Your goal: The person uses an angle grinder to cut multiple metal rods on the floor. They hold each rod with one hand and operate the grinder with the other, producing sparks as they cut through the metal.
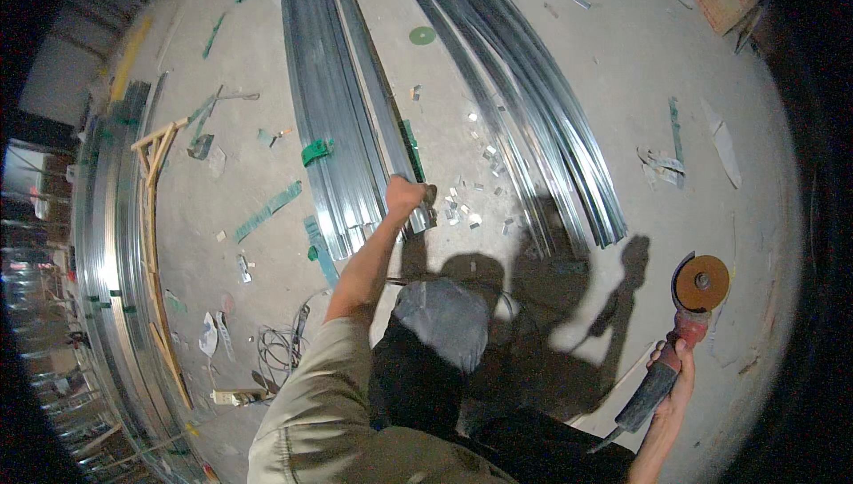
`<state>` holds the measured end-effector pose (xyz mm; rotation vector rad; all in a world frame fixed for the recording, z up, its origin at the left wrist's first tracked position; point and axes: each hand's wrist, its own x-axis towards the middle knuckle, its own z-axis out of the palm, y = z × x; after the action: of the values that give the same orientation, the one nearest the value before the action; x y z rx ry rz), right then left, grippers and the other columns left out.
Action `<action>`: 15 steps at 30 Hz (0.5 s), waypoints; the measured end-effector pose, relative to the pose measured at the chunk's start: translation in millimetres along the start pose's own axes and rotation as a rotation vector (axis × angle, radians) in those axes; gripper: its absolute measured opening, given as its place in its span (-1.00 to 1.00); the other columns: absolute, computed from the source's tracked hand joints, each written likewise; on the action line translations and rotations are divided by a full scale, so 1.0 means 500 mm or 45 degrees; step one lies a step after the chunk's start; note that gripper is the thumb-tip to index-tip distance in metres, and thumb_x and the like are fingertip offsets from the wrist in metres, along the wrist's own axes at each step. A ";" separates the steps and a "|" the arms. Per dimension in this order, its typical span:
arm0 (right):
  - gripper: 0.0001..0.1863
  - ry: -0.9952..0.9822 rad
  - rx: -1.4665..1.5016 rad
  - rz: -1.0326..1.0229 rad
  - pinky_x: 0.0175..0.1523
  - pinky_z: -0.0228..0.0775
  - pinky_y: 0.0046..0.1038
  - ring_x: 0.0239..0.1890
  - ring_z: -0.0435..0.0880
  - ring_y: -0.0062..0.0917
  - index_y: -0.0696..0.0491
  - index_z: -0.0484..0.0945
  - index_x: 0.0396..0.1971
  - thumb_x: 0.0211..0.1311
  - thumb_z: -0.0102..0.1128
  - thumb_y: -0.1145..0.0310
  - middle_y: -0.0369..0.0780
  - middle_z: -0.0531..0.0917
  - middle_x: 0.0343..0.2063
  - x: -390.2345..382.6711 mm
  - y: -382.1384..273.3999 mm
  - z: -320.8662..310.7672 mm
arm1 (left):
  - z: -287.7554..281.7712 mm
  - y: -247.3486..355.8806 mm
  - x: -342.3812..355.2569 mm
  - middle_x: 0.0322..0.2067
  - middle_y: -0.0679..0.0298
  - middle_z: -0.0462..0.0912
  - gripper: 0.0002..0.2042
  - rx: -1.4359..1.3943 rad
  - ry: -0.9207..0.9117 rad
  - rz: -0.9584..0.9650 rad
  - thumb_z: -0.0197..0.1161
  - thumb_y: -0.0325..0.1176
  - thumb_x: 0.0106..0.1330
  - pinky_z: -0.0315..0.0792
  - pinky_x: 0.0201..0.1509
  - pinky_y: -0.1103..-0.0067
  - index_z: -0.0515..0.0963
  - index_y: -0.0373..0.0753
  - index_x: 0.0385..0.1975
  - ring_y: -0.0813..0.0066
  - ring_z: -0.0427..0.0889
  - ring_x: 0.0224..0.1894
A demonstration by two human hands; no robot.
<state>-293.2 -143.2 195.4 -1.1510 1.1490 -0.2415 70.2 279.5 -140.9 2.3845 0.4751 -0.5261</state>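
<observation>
My left hand [407, 194] is closed around the near end of a long metal stud [378, 97]. This stud lies along the right side of a bundle of galvanized metal studs [322, 84], which has green strapping [315, 152] across it. Off to the right, my right hand [681, 384] grips an angle grinder [690, 328] by its dark body. The grinder's brown disc [711, 284] points away from me, well apart from the metal. I cannot tell whether the disc is spinning.
A second group of metal profiles [533, 97] lies to the right, with small metal offcuts [475, 220] scattered between. A green disc [422, 35] lies farther off. At left are a wooden frame [151, 244], more long profiles [111, 226] and a coiled cable [280, 351].
</observation>
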 end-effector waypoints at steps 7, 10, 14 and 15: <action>-0.64 -0.074 0.044 0.018 -0.32 0.56 -0.44 -0.44 0.65 -0.50 0.05 0.47 -0.15 0.25 0.33 0.13 -0.24 0.63 -0.43 0.020 0.004 -0.001 | -0.200 -0.062 -0.107 -0.47 0.28 0.53 -0.74 -1.636 -0.607 -0.111 0.15 -0.27 0.36 0.52 -0.33 0.45 0.49 -0.28 -0.08 0.40 0.56 -0.46; -0.65 -0.153 0.005 -0.002 -0.31 0.54 -0.49 -0.45 0.64 -0.52 0.05 0.49 -0.14 0.27 0.34 0.13 -0.26 0.64 -0.42 0.025 0.007 0.005 | -0.220 -0.079 -0.130 -0.47 0.29 0.53 -0.72 -1.635 -0.760 -0.059 0.12 -0.25 0.38 0.51 -0.36 0.47 0.48 -0.28 -0.03 0.41 0.54 -0.48; -0.65 -0.181 0.007 0.052 -0.29 0.54 -0.50 -0.44 0.64 -0.53 0.04 0.50 -0.12 0.27 0.34 0.14 -0.26 0.65 -0.41 0.032 -0.002 0.017 | -0.221 -0.077 -0.162 -0.47 0.24 0.56 -0.76 -1.808 -0.690 -0.308 0.13 -0.27 0.41 0.57 -0.34 0.41 0.52 -0.28 -0.09 0.36 0.60 -0.47; -0.66 -0.219 0.041 0.051 -0.31 0.55 -0.44 -0.45 0.65 -0.50 0.06 0.49 -0.15 0.24 0.34 0.17 -0.24 0.65 -0.41 0.031 -0.007 0.021 | -0.220 -0.066 -0.169 -0.42 0.17 0.63 -0.67 -1.618 -0.651 -0.346 0.11 -0.20 0.42 0.62 -0.22 0.40 0.53 -0.37 -0.05 0.31 0.66 -0.42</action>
<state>-276.4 -149.1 188.5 -1.0973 1.0120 -0.1273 10.4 358.7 -38.8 0.9407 0.6312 -0.6478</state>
